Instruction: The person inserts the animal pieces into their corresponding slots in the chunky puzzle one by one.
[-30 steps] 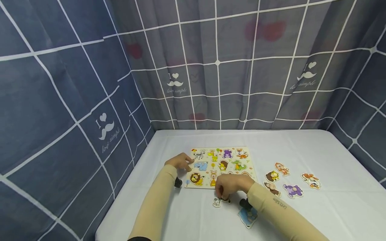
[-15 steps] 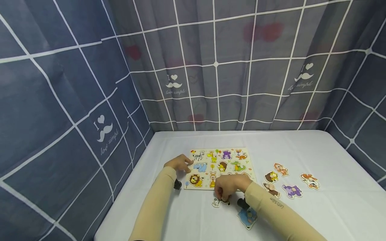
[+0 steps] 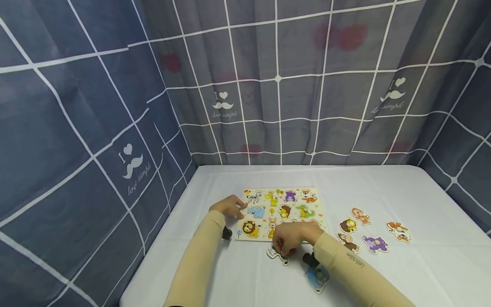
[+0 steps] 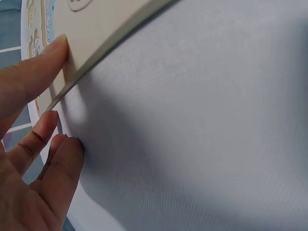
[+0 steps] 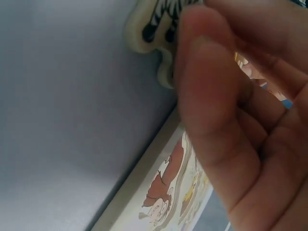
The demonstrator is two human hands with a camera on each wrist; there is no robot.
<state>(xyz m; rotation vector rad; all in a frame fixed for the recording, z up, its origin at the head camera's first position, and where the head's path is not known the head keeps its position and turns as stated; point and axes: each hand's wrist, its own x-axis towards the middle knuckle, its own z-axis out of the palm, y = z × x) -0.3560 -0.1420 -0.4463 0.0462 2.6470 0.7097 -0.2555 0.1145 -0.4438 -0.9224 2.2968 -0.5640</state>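
Observation:
At its left edge, my left hand (image 3: 229,206) touches the animal puzzle board (image 3: 282,214). In the left wrist view the thumb (image 4: 45,67) rests on the board's top, with other fingertips beside its edge. My right hand (image 3: 290,237) pinches a zebra puzzle piece (image 3: 273,252) just in front of the board's near edge. In the right wrist view the striped legs of the zebra piece (image 5: 166,19) stick out past the thumb, which hides the rest. The right hand also covers part of the board's front row in the head view.
A blue puzzle piece (image 3: 317,279) lies under the right forearm, partly covered. To the right lie a purple piece (image 3: 375,244), a brown monkey piece (image 3: 348,242), a hedgehog piece (image 3: 348,225), an orange piece (image 3: 361,216) and a tiger piece (image 3: 399,232). The white tablecloth (image 3: 172,256) surrounds them.
The zebra piece has turned in my right fingers, so a different end now points left. My left hand and the board keep their places.

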